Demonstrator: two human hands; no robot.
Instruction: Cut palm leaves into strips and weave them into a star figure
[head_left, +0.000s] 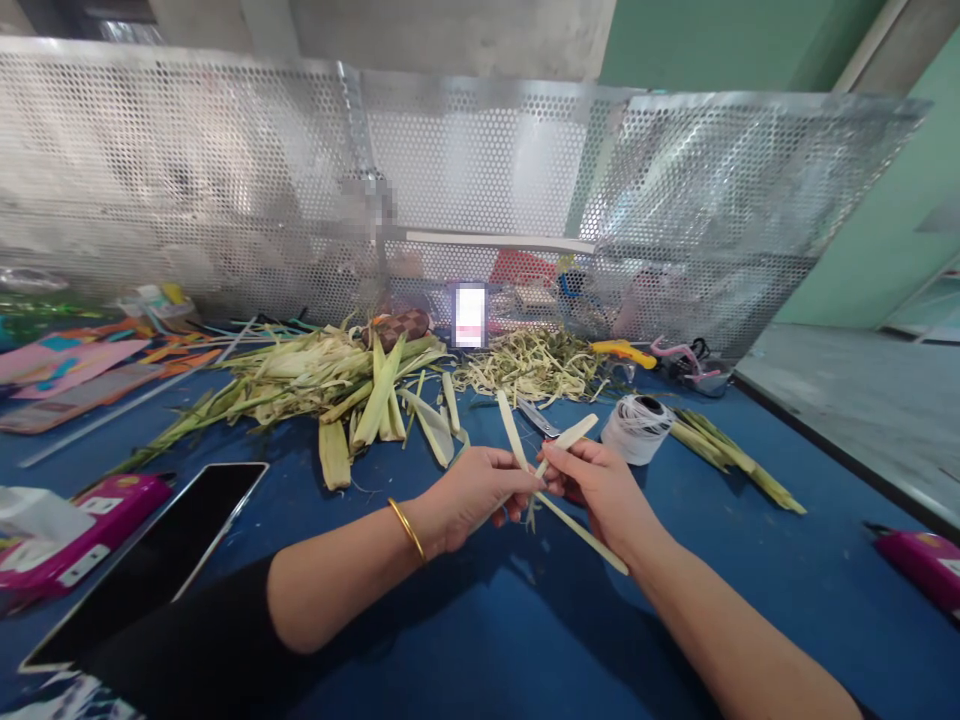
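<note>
My left hand (491, 492) and my right hand (589, 475) meet above the blue table, both closed in a pinch. Between their fingertips are pale husk strips (576, 432) that cross one another. One strip points up and away, and a long end slants down beneath my right hand. Exactly how the strips join is hidden by the fingers. Just beyond the hands lie scissors (537, 418), partly covered by the strips. A spool of white thread (637, 430) stands to the right of my right hand. Loose husk pieces (382, 400) lie past my left hand.
A heap of husks (300, 375) and a pile of thin shreds (532, 365) lie along the perforated metal screen (480, 150). Green stalks (735, 460) rest at right, near a yellow-handled tool (624, 352). A black tablet-like panel (157, 560) and a magenta tissue pack (90, 530) are at left.
</note>
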